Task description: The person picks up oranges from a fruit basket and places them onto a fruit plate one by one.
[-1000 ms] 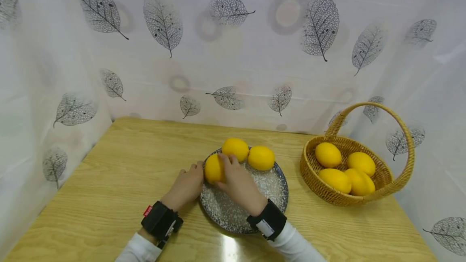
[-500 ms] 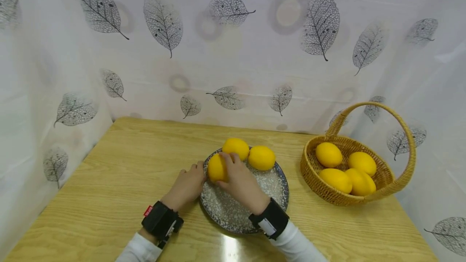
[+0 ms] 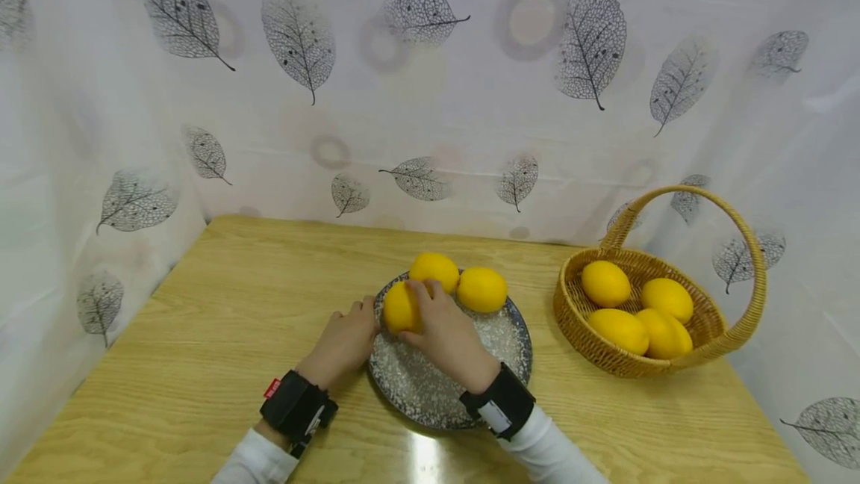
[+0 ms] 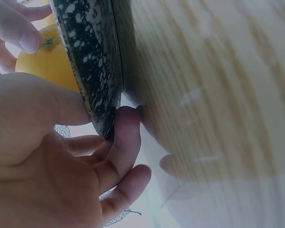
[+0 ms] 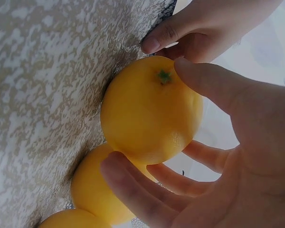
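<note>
A round speckled grey plate (image 3: 430,394) with a dark rim lies on the table. On its far left part is a yellow lemon (image 3: 401,308), and my right hand (image 3: 449,338) holds it from the right. In the right wrist view, the thumb and fingers curl round this lemon (image 5: 145,116), whose green stem end shows. My left hand (image 3: 341,343) grips the plate's left edge. The left wrist view shows the thumb over the rim (image 4: 92,61) and curled fingers beneath it. Two more lemons, one behind (image 3: 434,272) and one to the right (image 3: 482,290), sit along the plate's far edge.
To the right stands a wicker basket (image 3: 621,368) with a tall arched handle and several lemons (image 3: 618,332) inside. The wooden table (image 3: 235,334) meets a leaf-patterned curtain (image 3: 416,118) at the back and sides. Both wrists wear black bands.
The held lemon and my right hand have shifted slightly to the right on the plate. My left hand stays at the plate's edge.
</note>
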`<state>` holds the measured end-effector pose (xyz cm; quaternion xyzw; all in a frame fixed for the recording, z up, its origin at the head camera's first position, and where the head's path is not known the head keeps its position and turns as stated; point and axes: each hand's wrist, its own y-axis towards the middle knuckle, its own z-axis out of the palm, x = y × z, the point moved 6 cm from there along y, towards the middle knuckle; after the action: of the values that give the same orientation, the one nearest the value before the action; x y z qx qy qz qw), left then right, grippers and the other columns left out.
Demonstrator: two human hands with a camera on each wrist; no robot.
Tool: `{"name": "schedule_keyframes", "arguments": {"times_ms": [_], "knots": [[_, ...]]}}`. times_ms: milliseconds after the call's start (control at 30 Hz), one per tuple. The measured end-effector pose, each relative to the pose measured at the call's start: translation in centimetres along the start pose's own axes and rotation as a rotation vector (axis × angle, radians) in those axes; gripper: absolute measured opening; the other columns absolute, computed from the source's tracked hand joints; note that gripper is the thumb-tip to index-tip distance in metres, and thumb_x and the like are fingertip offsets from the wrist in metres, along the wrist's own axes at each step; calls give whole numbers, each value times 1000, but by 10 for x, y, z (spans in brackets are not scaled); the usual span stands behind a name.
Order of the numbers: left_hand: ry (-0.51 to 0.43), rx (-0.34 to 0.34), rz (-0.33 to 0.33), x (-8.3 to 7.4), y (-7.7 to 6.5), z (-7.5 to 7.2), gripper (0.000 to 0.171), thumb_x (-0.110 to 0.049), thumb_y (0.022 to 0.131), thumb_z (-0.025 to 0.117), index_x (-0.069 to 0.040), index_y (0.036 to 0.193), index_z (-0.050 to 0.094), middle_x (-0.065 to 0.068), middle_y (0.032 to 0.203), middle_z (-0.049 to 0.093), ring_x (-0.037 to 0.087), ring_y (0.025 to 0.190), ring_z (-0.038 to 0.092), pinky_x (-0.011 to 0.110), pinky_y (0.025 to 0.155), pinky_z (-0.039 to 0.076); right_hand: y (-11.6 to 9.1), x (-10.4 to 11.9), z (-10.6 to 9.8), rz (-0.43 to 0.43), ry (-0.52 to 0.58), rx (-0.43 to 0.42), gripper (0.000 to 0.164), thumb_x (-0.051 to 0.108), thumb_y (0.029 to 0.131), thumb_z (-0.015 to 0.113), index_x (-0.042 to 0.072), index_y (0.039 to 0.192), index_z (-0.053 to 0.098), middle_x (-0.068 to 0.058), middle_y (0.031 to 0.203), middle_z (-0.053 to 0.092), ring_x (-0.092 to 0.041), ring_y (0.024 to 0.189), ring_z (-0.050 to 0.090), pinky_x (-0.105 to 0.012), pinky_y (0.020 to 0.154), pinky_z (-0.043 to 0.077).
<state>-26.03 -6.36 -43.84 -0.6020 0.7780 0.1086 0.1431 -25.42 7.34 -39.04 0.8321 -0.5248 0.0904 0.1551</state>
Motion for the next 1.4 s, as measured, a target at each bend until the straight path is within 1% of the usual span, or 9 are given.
{"name": "schedule_keyframes", "arguments": {"times_ms": [233,467,633,767,933,1067,1133,1267,1400], "knots": [[2,13,-6,-1,-2,-1,45,-14,97,49,9,134,40,26,120,57,36,108,57,55,90,42,-1,0,1,5,-19,10,74,40,80,74,17,142,39,-13,134,46,-27,110,58,-37,80,54],[16,50,-15,-1,-2,1,53,-4,89,53,10,138,37,28,126,53,37,112,56,56,94,39,-1,2,0,12,-19,10,73,40,81,73,17,141,40,-12,134,46,-27,109,58,-38,79,54],[15,64,-23,2,-1,2,52,-4,91,49,9,139,36,28,131,50,38,117,53,56,97,36,-1,3,-1,3,-28,-2,71,41,81,72,16,140,41,-12,132,47,-26,109,58,-38,79,54],[32,49,3,3,0,0,47,-5,94,47,9,138,38,27,129,52,38,116,54,57,95,38,0,3,-1,3,-27,1,71,42,82,71,16,140,41,-12,134,47,-27,111,58,-38,83,53],[44,20,20,4,0,-4,42,-14,98,46,7,134,44,24,123,58,35,112,57,56,90,42,1,1,-1,19,3,27,68,42,85,67,16,141,40,-13,137,44,-29,117,54,-41,92,49],[42,12,27,5,0,-6,42,-16,97,49,6,133,46,23,122,58,36,112,56,55,89,43,1,0,-4,31,25,40,65,42,87,64,16,141,40,-12,140,43,-28,122,50,-41,98,45],[32,17,27,4,0,-6,44,-16,97,50,6,134,44,25,125,56,37,114,55,56,90,42,-1,0,-6,33,38,42,64,41,88,64,14,141,40,-11,140,43,-28,124,48,-41,101,43],[13,22,30,4,-1,-6,45,-16,97,48,6,136,42,24,127,54,36,116,53,56,91,41,-4,0,-16,15,59,40,62,38,89,64,10,140,41,-13,139,44,-27,121,51,-40,100,44],[15,11,49,3,-2,-9,43,-15,98,48,5,136,42,23,125,56,36,115,54,56,89,42,-5,-5,-24,8,56,53,57,35,92,60,11,140,42,-12,137,46,-24,115,55,-35,92,49]]}}
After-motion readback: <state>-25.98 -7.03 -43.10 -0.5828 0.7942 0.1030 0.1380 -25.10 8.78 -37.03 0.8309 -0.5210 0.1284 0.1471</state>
